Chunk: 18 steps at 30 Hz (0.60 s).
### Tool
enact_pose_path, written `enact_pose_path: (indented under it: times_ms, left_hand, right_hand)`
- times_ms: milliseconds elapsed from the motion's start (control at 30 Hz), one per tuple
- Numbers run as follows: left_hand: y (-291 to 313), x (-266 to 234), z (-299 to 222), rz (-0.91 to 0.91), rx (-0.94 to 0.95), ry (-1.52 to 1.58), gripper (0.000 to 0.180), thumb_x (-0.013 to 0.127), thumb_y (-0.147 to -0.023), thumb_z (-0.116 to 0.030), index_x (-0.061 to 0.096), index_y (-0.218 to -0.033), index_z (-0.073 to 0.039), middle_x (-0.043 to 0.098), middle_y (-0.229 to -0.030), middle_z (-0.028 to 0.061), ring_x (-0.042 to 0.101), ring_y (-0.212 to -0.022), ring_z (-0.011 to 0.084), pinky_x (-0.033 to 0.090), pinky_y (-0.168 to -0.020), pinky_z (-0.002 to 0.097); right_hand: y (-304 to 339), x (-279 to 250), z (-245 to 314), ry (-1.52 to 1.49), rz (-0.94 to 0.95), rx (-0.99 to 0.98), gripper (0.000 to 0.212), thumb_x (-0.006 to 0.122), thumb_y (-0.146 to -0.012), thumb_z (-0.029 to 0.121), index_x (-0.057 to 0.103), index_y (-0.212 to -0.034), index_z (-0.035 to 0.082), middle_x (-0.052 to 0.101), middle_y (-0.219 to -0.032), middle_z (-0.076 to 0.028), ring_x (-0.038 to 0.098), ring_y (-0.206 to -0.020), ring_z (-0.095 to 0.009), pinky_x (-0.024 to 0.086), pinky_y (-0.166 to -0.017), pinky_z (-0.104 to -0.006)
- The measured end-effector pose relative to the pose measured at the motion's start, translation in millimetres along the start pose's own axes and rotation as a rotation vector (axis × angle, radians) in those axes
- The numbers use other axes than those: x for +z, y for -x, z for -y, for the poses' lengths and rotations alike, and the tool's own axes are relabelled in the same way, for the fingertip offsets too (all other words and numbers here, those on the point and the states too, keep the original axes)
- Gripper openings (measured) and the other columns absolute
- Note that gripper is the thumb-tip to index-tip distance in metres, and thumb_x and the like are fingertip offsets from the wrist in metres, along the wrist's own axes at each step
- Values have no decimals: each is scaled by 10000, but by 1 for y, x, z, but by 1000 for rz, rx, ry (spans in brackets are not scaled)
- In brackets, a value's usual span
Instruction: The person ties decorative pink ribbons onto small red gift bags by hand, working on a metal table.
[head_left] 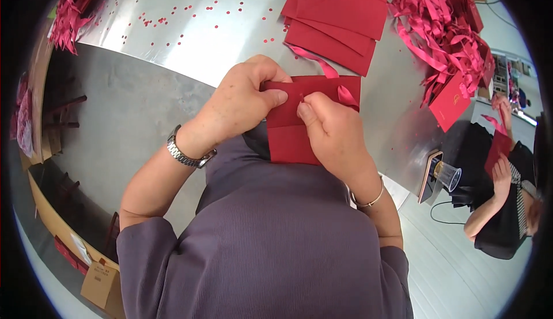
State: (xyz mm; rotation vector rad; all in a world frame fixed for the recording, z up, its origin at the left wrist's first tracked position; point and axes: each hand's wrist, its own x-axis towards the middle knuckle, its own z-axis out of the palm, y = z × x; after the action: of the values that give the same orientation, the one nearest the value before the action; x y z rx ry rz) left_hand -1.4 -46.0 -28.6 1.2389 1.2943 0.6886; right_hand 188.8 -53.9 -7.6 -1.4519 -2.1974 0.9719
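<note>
At the near edge of the metal table I have a red paper bag (294,143), flat and creased across the middle. My left hand (247,88) pinches its upper left edge, thumb on the front and fingers behind. In front of the bag, my right hand (337,126) is closed with thumb and forefinger pressed together at a small dark red tip. A pink ribbon (347,96) comes out above that hand, and another length runs over the bag's top edge onto the table. Whether both belong to one ribbon is hidden.
Stacked red bags (343,8) lie just ahead on the table (190,25), among scattered red paper dots. Heaps of ribboned bags (443,37) stand right and far left. At right are a phone (429,175), a clear plastic cup (448,176) and another person holding a red bag.
</note>
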Motion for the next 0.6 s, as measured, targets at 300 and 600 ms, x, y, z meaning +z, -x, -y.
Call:
enact_pose_path:
  times_ms: [300, 600]
  left_hand:
    - [0, 9, 19, -127, 207, -16, 155, 656, -775, 8, 645, -930, 9, 596, -981, 121, 605, -904, 276, 491, -792, 333]
    - [1, 13, 19, -153, 246, 5, 166, 604, -797, 60, 634, -956, 24, 591, -973, 139, 600, -905, 297, 495, -799, 345]
  right_hand:
    - [-20, -4, -4, 95, 165, 42, 269, 550, -921, 231, 549, -736, 35, 607, -673, -165, 605, -657, -371, 456, -587, -475]
    - [-43, -13, 6, 215, 345, 48, 253, 532, -877, 210, 608, -728, 20, 627, -696, -171, 617, -682, -374, 482, -624, -474]
